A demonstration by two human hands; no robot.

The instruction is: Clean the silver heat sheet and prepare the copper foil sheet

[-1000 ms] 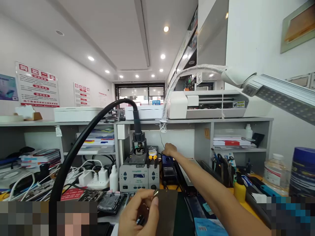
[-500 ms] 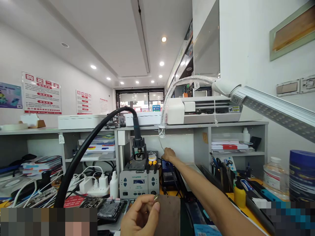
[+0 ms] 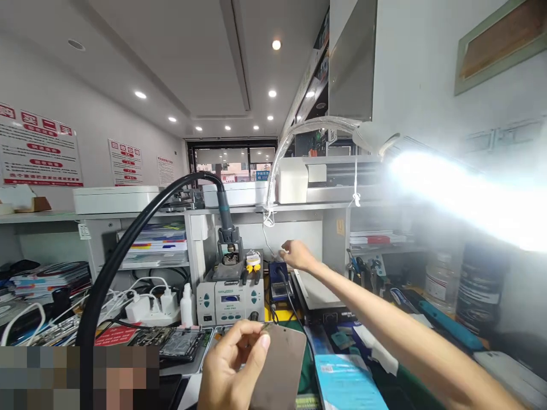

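At bench front, left hand (image 3: 233,370) pinched a flat grey-brown plate (image 3: 280,367) by its top edge, thumb and fingers pressed on it, low over the clutter. Right hand (image 3: 297,254) reached far back near the thin lamp cord (image 3: 268,242), fingers loosely curled; whether it gripped anything couldn't be told. Risks: the plate could slip from so slight a hold, and the outstretched forearm could knock the blue unit (image 3: 278,282). Plate looked thin, matte, rounded corners.

Black hose (image 3: 128,245) across left bench.
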